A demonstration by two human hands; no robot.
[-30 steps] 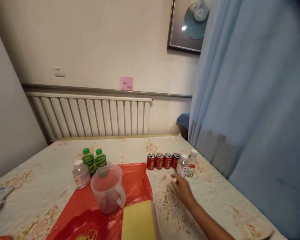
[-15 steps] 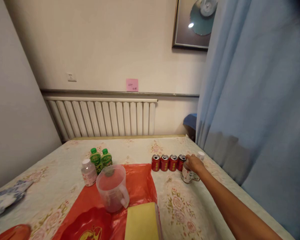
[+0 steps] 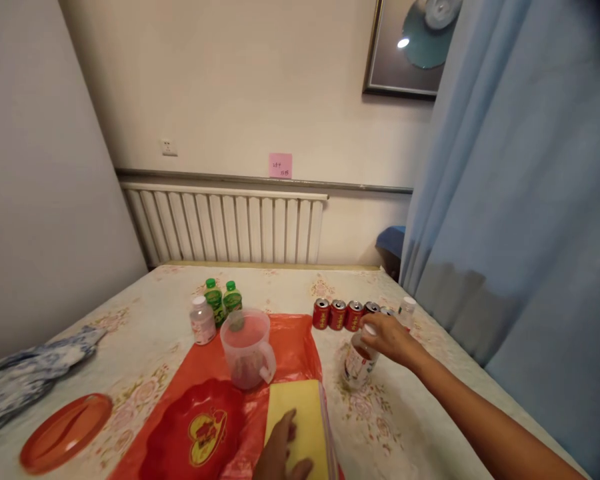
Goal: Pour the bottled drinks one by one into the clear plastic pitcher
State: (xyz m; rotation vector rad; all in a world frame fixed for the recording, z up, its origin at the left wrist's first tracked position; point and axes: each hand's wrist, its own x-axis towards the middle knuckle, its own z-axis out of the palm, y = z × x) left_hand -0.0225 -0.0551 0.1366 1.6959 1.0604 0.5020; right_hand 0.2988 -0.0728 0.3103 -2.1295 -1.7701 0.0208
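My right hand [image 3: 391,339] is closed round the top of a small clear bottle [image 3: 356,365] with a white cap and a red-and-white label, holding it tilted just above the flowered tablecloth [image 3: 420,413]. Behind it stands a row of red cans [image 3: 338,315] and a second clear bottle [image 3: 407,313]. My left hand [image 3: 279,451] lies flat with fingers spread on a yellow pad [image 3: 303,413] at the near edge. A clear plastic jug [image 3: 246,348] stands on the red plastic bag [image 3: 200,427].
Two green bottles [image 3: 223,299] and another clear bottle [image 3: 202,321] stand left of the jug. A red plate [image 3: 65,431] and a blue-white cloth [image 3: 25,373] lie at the left. A radiator [image 3: 225,225] runs along the back wall; a blue curtain [image 3: 520,200] hangs at the right.
My right hand took hold of the clear bottle beside the cans and drew it toward me, tilted. My left hand came into view on the yellow pad. The camera view shifted left.
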